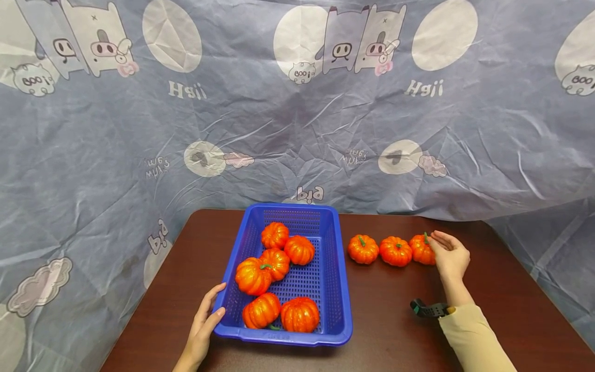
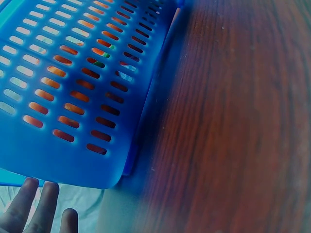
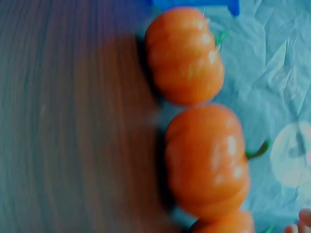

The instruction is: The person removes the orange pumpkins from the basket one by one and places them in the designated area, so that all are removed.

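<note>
My left hand [image 1: 201,326] touches the left rim of a blue plastic basket [image 1: 345,299], thumb and fingers at its near left part. In the left wrist view, straight fingers [image 2: 46,206] meet the rim beside the slotted wall. Inside the basket lie several orange toy pumpkins [image 1: 299,314] with green stems. To its right, three more stand in a row: a left pumpkin [image 1: 363,249], a middle pumpkin [image 1: 396,251] and a right pumpkin [image 1: 420,251]. Beside the right pumpkin is my right hand [image 1: 452,258], partly covering it, fingers loosely bent near its stem; no grip shows.
Everything stands on a dark brown wooden table [image 1: 386,330]. Behind it hangs a grey-blue cloth [image 1: 279,129] with cartoon pigs, reaching the table's back edge. A black strap [image 1: 427,309] hangs at the right wrist, by the beige sleeve [image 1: 474,336].
</note>
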`<state>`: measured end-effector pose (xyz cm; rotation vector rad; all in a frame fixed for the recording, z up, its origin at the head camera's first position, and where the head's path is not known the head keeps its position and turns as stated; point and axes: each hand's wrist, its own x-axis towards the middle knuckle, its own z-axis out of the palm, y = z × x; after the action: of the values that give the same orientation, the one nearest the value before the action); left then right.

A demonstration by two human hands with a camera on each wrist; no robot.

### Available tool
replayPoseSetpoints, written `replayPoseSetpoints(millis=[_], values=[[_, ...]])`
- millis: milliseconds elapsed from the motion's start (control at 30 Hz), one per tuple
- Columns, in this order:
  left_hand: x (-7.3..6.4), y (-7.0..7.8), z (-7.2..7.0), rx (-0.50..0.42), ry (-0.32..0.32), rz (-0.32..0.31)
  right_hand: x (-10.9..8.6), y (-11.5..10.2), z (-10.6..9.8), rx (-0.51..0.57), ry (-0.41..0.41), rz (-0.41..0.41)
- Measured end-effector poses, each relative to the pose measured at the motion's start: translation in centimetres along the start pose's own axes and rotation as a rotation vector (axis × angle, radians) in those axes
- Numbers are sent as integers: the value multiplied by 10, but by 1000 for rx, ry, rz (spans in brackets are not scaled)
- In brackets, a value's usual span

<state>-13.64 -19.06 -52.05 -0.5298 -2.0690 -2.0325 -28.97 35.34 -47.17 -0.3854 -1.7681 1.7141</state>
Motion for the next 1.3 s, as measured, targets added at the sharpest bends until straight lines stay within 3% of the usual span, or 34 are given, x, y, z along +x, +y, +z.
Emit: replayPoseSetpoints(millis=[100,167,267,333,367,433,500,567,600,800,1000,1300], values=[[1,1,0,-5,-3,-4,-6,-12,10,106,-43,-45],[1,2,0,-14,-1,-8,-7,-16,16,96,-81,-81],[1,2,1,-18,16,-7,11,15,20,123,-178,-218],[1,2,2,-11,31,4,7,10,25,109,-202,-225],[1,1,2,-5,36,12,14,24,25,179,-252,-242],[1,1,3,2,44,17,1,7,32,180,-266,-240],[1,1,3,5,40,18,-24,-30,41,150,-264,-196],[1,2,3,7,35,17,-32,-36,45,145,-314,-230],[1,2,3,7,34,15,-46,-57,49,83,-305,-232],[1,1,3,6,54,7,-79,-91,62,57,-474,-293],[0,0,3,-5,58,1,-109,-111,74,6,-634,-387],[0,0,3,-8,54,7,-145,-121,87,-55,-834,-359]])
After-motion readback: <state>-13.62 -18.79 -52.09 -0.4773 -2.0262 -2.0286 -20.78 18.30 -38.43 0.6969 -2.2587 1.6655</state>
